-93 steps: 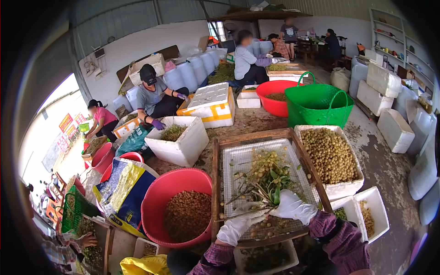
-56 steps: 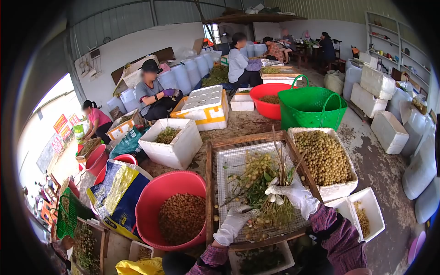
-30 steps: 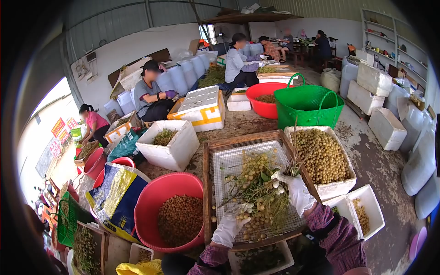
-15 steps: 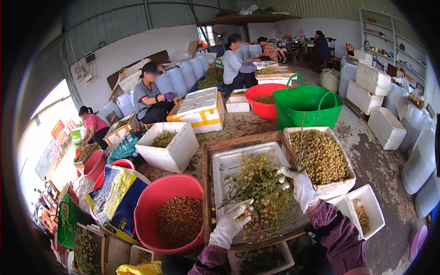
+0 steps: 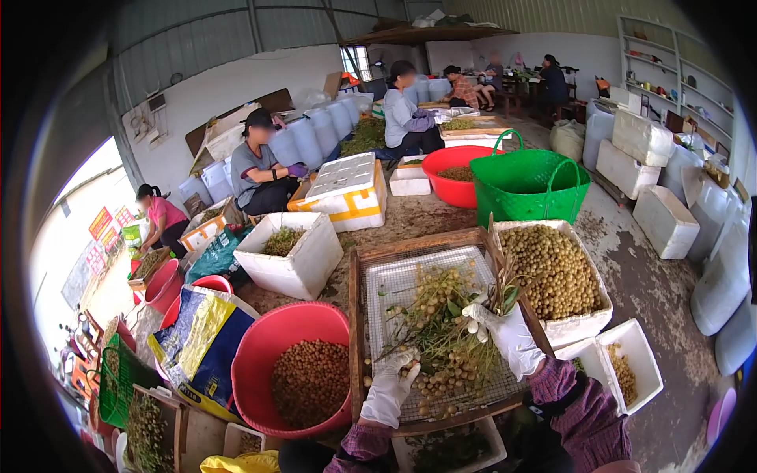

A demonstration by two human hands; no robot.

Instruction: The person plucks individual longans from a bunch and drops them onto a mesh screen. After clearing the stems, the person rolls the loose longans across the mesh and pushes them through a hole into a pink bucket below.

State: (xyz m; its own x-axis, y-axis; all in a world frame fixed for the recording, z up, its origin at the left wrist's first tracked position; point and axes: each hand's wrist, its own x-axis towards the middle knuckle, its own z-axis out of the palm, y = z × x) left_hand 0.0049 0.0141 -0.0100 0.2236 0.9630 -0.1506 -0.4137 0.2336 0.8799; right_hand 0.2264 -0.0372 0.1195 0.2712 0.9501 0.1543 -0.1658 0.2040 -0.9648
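While clasping stems [image 5: 500,295] in right hand [image 5: 512,339], apparently to steady fruit clusters [image 5: 459,374] over mesh [image 5: 394,274], cannot tell hold of left hand [image 5: 388,390] beside them

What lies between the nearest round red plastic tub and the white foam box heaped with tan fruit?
A rectangular wooden-framed mesh screen bearing leafy fruit stems, in the head view.

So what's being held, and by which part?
The white-gloved right grip holds a green-brown bundle of thin plant stems by its gathered stalks; whether the left grip holds anything, I can't tell.
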